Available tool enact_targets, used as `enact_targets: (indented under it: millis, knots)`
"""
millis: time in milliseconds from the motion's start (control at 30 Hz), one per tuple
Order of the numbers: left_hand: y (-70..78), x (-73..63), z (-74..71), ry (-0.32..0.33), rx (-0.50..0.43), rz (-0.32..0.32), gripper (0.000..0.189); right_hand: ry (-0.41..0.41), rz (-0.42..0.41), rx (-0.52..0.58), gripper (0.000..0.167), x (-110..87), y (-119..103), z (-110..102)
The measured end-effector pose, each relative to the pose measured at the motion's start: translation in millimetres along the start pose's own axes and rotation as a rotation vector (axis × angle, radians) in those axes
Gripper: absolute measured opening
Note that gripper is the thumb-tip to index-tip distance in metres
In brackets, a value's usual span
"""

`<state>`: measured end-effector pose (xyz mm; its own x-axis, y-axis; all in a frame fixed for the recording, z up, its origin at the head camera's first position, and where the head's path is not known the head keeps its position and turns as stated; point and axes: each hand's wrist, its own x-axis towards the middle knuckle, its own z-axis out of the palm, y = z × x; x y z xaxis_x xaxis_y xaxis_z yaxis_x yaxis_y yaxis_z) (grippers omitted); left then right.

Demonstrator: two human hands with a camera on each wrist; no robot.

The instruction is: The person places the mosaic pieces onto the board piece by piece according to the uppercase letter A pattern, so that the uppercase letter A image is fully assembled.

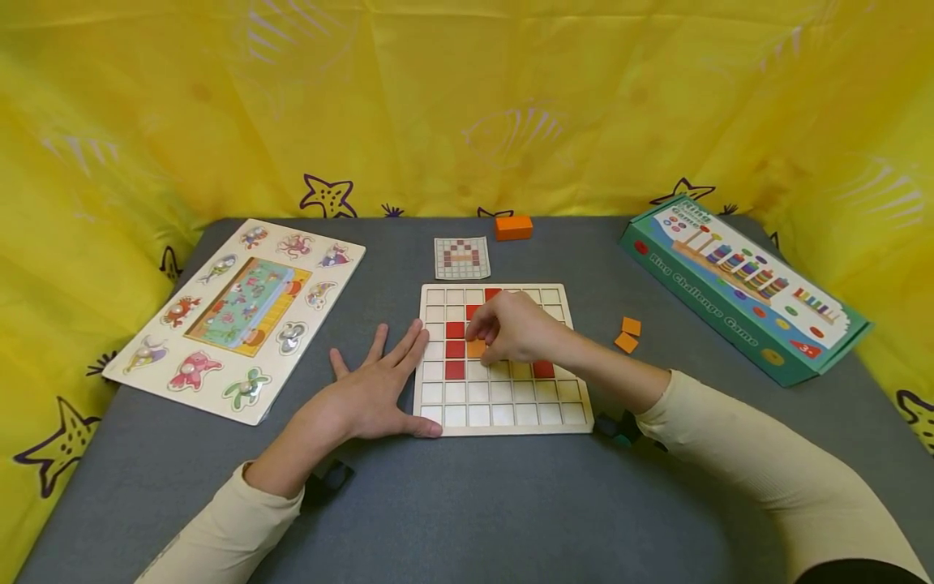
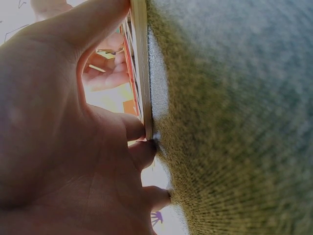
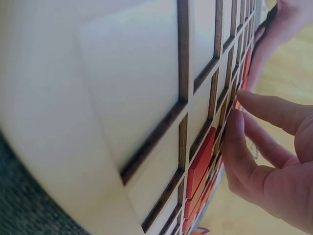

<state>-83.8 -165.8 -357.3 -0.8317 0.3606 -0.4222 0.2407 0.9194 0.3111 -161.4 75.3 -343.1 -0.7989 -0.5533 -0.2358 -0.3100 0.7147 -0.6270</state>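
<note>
A wooden grid board (image 1: 503, 429) lies flat on the grey table, with several red tiles (image 1: 455, 349) set in its squares. My right hand (image 1: 520, 328) reaches over the board and pinches a small orange tile (image 1: 476, 349) at a square beside the red ones. Part of the board's middle is hidden beneath that hand. Along the left edge, my left hand (image 1: 368, 397) spreads its fingers, with the thumb at the near corner. In the left wrist view, the left thumb and fingertips touch the board's side (image 2: 142, 63).
Two loose orange tiles (image 1: 626, 341) lie right of the board. Behind it are a printed pattern card (image 1: 462, 258) and an orange block (image 1: 514, 228). A sea-animal peg puzzle (image 1: 272, 381) lies left; a green Ring Challenge Game box (image 1: 700, 300) lies right. Yellow cloth (image 1: 409, 97) hangs around the table.
</note>
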Motion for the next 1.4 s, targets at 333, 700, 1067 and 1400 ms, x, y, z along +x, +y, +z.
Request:
enact_targets:
  millis: [333, 700, 1067, 1400]
  knots:
    - [1.4, -0.1, 0.9, 0.002, 0.007, 0.005, 0.133, 0.003, -0.005, 0.038, 0.026, -7.2, 1.3, -5.1]
    - [0.5, 0.3, 0.6, -0.002, -0.013, 0.002, 0.134, 0.051, -0.004, 0.088, 0.020, -20.6, 17.3, -22.1]
    - [-0.9, 0.5, 1.1, 0.007, -0.012, 0.006, 0.134, 0.132, 0.042, 0.068, 0.022, -37.3, 39.3, -38.6]
    - [-0.9, 0.2, 0.9, 0.012, -0.019, 0.013, 0.134, 0.204, 0.115, 0.067, 0.024, -57.5, 63.9, -49.0]
